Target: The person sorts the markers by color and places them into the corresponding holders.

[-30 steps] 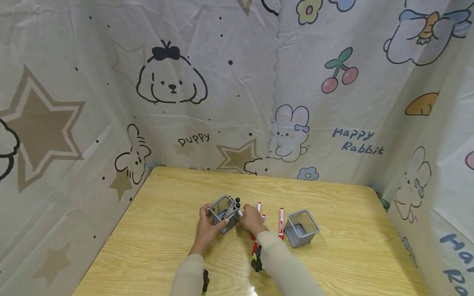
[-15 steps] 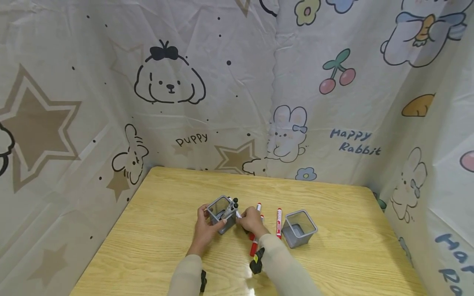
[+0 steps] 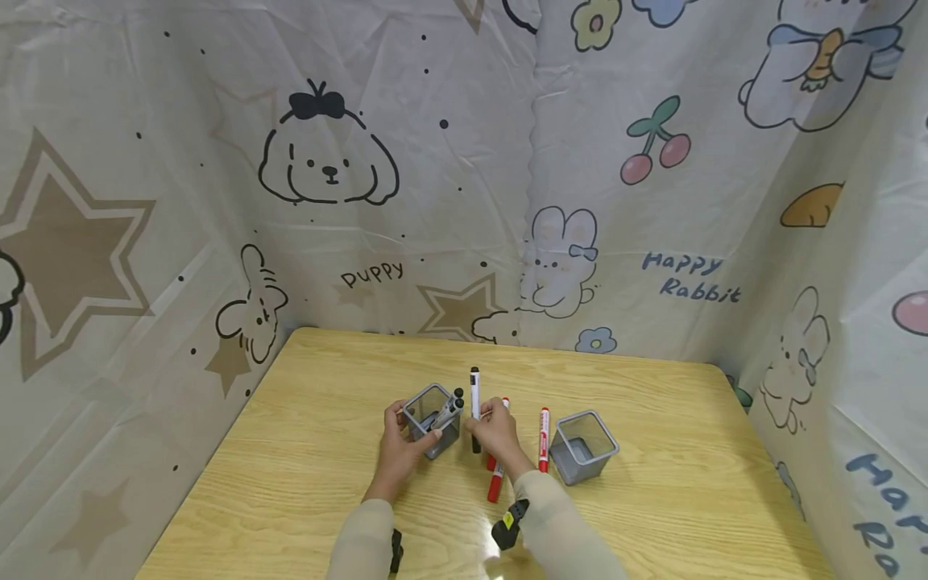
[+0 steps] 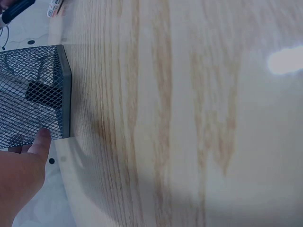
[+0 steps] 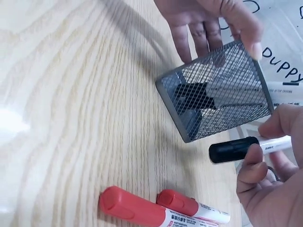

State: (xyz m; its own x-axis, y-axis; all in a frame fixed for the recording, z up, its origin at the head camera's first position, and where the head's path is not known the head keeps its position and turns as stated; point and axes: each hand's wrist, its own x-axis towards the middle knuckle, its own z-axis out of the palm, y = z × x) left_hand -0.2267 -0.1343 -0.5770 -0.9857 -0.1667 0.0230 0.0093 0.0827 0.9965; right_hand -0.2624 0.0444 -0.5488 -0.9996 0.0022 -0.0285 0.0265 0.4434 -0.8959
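Note:
My left hand grips a grey mesh pen holder, thumb on the near side and fingers round the far side. Two markers with black ends lean inside it toward the right. In the left wrist view, the thumb presses on the mesh. Just right of the holder, my right hand pinches a black-and-white marker held upright. Its black lower end points down beside the holder's wall in the right wrist view, outside the mesh.
Two red markers lie on the table beneath my right hand, partly covered by it in the head view. Farther right lies another red marker, beside a second mesh pen holder. Printed cloth hangs behind the wooden table.
The marker in my right hand has turned from slanting low beside the holder to upright, its top now clear above the fingers. My left hand keeps its grip on the holder.

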